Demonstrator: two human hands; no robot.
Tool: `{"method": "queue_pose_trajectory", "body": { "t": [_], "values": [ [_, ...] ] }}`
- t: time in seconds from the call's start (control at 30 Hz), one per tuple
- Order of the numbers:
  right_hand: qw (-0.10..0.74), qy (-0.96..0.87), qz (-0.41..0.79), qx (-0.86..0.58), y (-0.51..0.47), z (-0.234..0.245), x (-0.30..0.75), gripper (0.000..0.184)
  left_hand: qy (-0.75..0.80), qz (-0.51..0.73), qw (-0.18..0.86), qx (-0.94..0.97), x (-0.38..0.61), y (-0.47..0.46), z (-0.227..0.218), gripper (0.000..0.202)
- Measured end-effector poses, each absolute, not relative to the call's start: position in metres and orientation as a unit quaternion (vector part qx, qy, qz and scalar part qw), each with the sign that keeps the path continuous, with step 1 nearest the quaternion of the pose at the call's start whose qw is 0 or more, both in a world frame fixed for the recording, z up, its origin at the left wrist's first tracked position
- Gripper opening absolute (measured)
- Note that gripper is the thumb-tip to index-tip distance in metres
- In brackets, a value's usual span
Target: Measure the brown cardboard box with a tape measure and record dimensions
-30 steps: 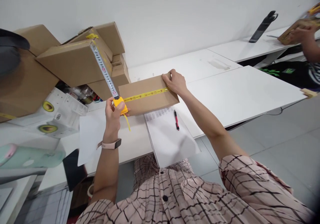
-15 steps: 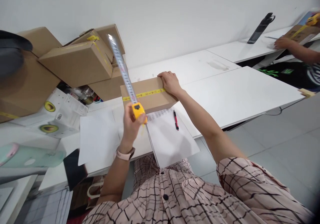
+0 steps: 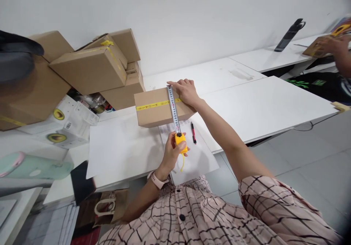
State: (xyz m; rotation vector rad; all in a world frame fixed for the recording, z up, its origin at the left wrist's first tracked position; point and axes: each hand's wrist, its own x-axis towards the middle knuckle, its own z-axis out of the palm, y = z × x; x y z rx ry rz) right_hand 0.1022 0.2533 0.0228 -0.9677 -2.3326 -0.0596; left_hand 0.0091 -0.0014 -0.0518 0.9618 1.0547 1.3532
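A small brown cardboard box with a strip of yellow printed tape lies on the white table. My left hand is closed around the yellow case of a tape measure, just in front of the box's near side. Its silver blade stretches across the box's top to the far edge. My right hand grips the far right part of the box, one finger reaching left onto the blade's end. A red and black pen lies on a sheet of paper beside the tape measure.
Cardboard boxes are stacked at the left, near white boxes with avocado pictures and a mint-green bottle. A dark bottle stands at the back right. Another person's hand handles a box at the far right.
My left hand has swung the tape measure right and down, laying its raised blade across the box. A finger of my right hand has moved onto the blade's end.
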Motion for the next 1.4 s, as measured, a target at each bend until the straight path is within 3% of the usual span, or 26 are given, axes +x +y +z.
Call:
{"method": "queue_pose_trajectory", "body": {
  "t": [0.17,0.67,1.4],
  "values": [
    [0.273,-0.891,-0.038,-0.360,0.255,0.021,0.103,0.047,0.458,0.567,0.560,0.394,0.019,-0.006,-0.050,0.056],
    [0.313,-0.874,0.031,-0.370,0.248,0.028,0.103,0.049,0.480,0.548,0.568,0.383,0.026,-0.005,-0.047,0.056],
    [0.292,-0.879,0.012,-0.377,0.246,0.026,0.104,0.049,0.457,0.560,0.573,0.387,0.023,-0.007,-0.050,0.058]
  ]
}}
